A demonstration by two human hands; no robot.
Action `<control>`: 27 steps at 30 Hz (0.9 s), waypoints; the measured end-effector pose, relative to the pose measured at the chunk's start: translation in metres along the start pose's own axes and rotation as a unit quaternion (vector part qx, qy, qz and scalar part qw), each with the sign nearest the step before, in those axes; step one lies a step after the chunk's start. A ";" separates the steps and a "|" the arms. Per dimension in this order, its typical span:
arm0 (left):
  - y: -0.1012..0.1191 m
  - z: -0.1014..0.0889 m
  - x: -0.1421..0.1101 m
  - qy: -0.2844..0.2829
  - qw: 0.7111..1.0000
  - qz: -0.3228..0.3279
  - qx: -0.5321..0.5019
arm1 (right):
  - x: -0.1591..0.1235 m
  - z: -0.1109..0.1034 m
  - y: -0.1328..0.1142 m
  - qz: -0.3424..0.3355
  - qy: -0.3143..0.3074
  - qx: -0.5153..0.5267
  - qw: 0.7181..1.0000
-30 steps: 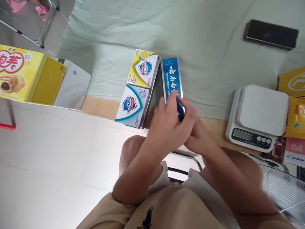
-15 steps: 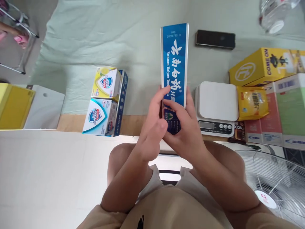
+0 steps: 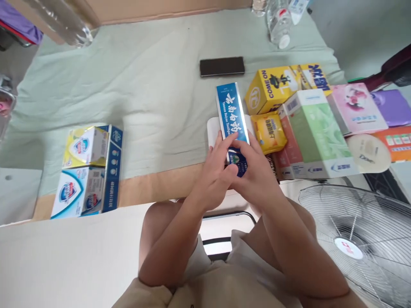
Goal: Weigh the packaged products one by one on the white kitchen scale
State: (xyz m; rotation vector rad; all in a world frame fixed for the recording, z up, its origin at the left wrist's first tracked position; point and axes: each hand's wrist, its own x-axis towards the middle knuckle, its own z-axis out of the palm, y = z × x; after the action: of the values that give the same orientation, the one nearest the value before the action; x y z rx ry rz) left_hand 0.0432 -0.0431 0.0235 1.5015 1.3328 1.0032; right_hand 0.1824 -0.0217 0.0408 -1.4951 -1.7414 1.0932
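Both hands hold a long blue toothpaste box (image 3: 231, 112) with white lettering. My left hand (image 3: 215, 175) has its fingers against the box's left side and near end. My right hand (image 3: 257, 171) wraps round the right side, with fingers reaching over the top face. Beneath the box a white kitchen scale (image 3: 213, 131) shows in part; the box and hands hide most of it. Whether the box touches the scale I cannot tell. Right of the box lies a small yellow packet (image 3: 269, 133).
A black phone (image 3: 222, 66) lies beyond the box. On the right are a yellow carton (image 3: 289, 81), a green tissue box (image 3: 321, 132) and a floor fan (image 3: 349, 244). Soap boxes (image 3: 81, 171) stand at left by the table edge. Clear bottles (image 3: 278, 23) lie at the back.
My view has swung to the right and further back. The toothpaste box has moved right, from beside the scale to over it, still in both hands.
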 end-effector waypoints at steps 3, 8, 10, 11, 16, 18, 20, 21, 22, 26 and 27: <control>-0.001 0.005 0.005 -0.050 0.998 0.022 -0.010 | 0.004 -0.010 0.005 0.008 -0.016 0.003 1.000; -0.003 0.005 0.004 -0.006 1.000 -0.009 0.007 | 0.004 -0.017 0.005 0.000 0.000 0.018 1.000; -0.005 0.004 0.003 0.014 0.999 -0.028 0.009 | 0.004 -0.019 0.005 0.006 0.017 0.018 1.000; -0.007 0.003 0.003 0.022 0.999 -0.037 0.014 | 0.004 -0.020 0.005 0.010 0.024 0.014 1.000; -0.010 -0.001 0.002 0.036 0.995 -0.044 0.080 | 0.005 -0.020 0.008 0.020 0.033 0.018 0.999; -0.008 -0.001 0.002 0.024 0.993 -0.043 0.106 | 0.006 -0.019 0.009 0.022 0.026 0.028 0.999; -0.007 0.000 0.002 0.005 0.993 -0.041 0.113 | 0.007 -0.018 0.009 0.024 0.013 0.037 0.999; -0.007 0.001 0.002 -0.003 0.994 -0.037 0.107 | 0.007 -0.016 0.008 0.025 0.006 0.043 0.999; -0.007 0.001 0.002 -0.011 0.995 -0.032 0.096 | 0.007 -0.015 0.008 0.027 -0.001 0.052 0.998; -0.006 -0.001 0.001 -0.012 0.999 -0.009 0.045 | 0.006 -0.007 0.007 0.016 -0.014 0.129 0.991; -0.005 -0.003 0.001 -0.009 0.999 -0.008 0.035 | 0.006 -0.005 0.006 0.007 -0.015 0.156 0.988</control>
State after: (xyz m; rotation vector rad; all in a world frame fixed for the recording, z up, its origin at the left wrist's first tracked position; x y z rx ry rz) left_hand 0.0394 -0.0417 0.0196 1.5465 1.3759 0.9396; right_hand 0.1885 -0.0143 0.0372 -1.3048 -1.4964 1.3318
